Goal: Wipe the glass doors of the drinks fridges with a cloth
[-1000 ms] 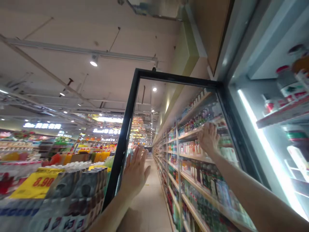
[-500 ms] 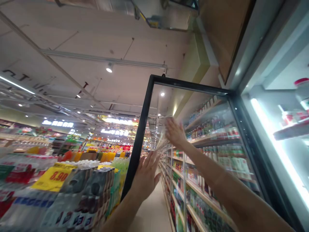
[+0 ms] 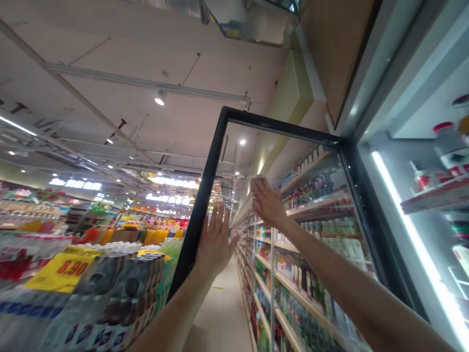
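The glass door (image 3: 238, 156) of a lit cooler stands swung out, with a black frame (image 3: 205, 195) around its pane. My left hand (image 3: 215, 247) lies flat at the frame's left edge, fingers stretched upward and slightly apart. Higher and to the right, my right hand (image 3: 269, 203) is laid flat on or close to the pane, its fingers extended. At those fingertips shows a pale patch (image 3: 258, 179); whether it is a thin cloth or a reflection, I cannot tell.
Lit cooler shelves (image 3: 436, 195) with bottles are at the right. Stocked shelves (image 3: 293, 283) appear through the glass, beside an aisle floor (image 3: 216, 313). Stacked bottle packs (image 3: 117, 288) stand at the left with a yellow price sign (image 3: 68, 269).
The view has shifted a little, so the door and shelves sit further left. My left hand has moved up along the frame; my right hand stays by the upper pane. A whitish streak below it no longer shows.
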Action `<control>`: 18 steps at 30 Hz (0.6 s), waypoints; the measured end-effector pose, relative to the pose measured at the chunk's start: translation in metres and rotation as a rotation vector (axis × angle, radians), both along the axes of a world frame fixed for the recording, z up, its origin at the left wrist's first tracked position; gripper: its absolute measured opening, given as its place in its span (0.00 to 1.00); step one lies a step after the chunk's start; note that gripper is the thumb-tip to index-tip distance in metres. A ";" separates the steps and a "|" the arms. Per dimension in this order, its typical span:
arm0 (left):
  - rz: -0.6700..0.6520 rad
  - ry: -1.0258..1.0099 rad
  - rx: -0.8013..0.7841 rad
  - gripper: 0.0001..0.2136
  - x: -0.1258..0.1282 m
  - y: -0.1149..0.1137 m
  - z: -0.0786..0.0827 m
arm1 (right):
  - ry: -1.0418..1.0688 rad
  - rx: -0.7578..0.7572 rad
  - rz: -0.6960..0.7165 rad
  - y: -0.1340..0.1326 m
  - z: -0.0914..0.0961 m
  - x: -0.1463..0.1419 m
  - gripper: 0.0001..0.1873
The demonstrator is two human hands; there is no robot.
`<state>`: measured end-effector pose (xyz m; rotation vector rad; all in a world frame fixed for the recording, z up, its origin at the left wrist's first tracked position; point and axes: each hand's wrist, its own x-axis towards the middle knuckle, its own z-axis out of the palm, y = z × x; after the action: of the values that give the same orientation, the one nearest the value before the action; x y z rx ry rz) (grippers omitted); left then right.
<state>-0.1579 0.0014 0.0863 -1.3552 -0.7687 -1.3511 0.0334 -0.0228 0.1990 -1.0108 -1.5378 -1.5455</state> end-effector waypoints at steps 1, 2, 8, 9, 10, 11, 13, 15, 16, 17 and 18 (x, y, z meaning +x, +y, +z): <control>0.003 0.001 0.002 0.28 0.000 0.000 -0.001 | 0.128 0.015 -0.005 -0.003 -0.003 0.026 0.28; 0.011 -0.002 0.005 0.28 -0.001 0.000 -0.002 | 0.275 0.035 -0.004 -0.007 -0.007 0.057 0.29; 0.067 -0.024 0.028 0.28 0.004 0.006 -0.003 | 0.842 0.261 0.074 -0.015 -0.031 0.162 0.32; 0.063 -0.027 0.024 0.28 0.004 0.009 -0.003 | 0.794 0.232 0.067 -0.012 -0.032 0.146 0.32; 0.055 -0.029 0.017 0.28 0.004 0.012 -0.004 | 0.706 0.186 0.053 -0.009 -0.032 0.123 0.31; 0.045 -0.028 0.010 0.28 0.003 0.015 -0.004 | 0.582 0.119 0.035 -0.005 -0.033 0.096 0.31; 0.020 -0.010 -0.009 0.28 -0.001 0.021 -0.005 | 0.221 0.005 -0.009 0.003 -0.038 0.040 0.29; -0.023 0.015 -0.037 0.27 -0.005 0.023 -0.005 | -0.055 -0.037 0.013 0.012 -0.050 0.001 0.29; -0.057 0.018 -0.053 0.27 -0.006 0.022 -0.004 | -0.125 -0.033 0.047 0.015 -0.057 -0.010 0.29; -0.105 0.006 -0.069 0.26 -0.004 0.020 -0.003 | -0.151 -0.021 0.093 0.018 -0.064 -0.016 0.30; -0.167 -0.013 -0.078 0.25 -0.001 0.017 -0.001 | -0.138 -0.002 0.146 0.021 -0.070 -0.018 0.32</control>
<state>-0.1584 0.0183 0.0851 -1.5008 -0.7366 -1.4734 0.0149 -0.0019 0.1287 -0.7876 -1.6685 -1.5375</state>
